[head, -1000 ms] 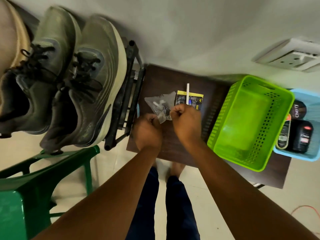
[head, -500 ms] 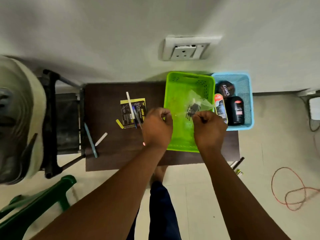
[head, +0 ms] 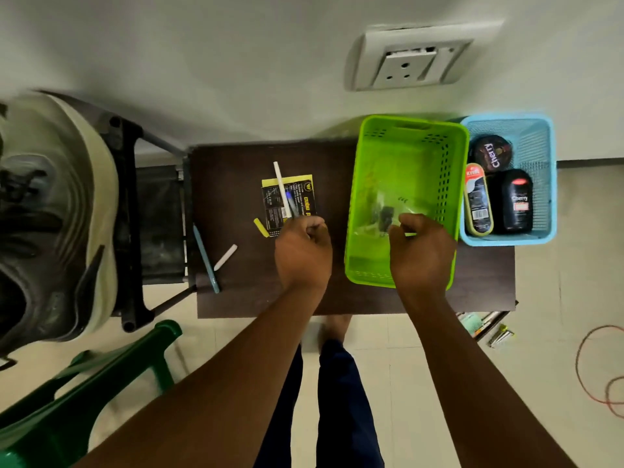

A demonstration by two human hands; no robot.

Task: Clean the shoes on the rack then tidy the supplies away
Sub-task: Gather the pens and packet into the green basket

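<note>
Nearest the camera, both forearms reach out over the dark desk [head: 236,298], and the green basket [head: 452,211] serves as the landmark. The right hand [head: 420,246] hangs over the basket's near half, its fingers loosely curled; whether they pinch the clear plastic packet [head: 381,214] lying inside or have let it go cannot be told from here. The left hand [head: 302,253] sits just left of the basket, fingers curled near the corner of the black-and-yellow card [head: 300,197], and what it holds, if anything, is hidden.

The step in hand looks like putting the packet away. To do it well, let the packet settle flat on the basket floor, then lift the hand straight up so the film does not cling and ride out.

Further left of the basket lie a white stick [head: 282,187] across the card, a yellow bit [head: 261,227], a short white piece [head: 225,257] and a blue pen [head: 206,258]. Right of the basket, the blue basket [head: 540,143] holds polish containers. Far left, a shoe [head: 50,214] rests on the rack [head: 128,197].
</note>
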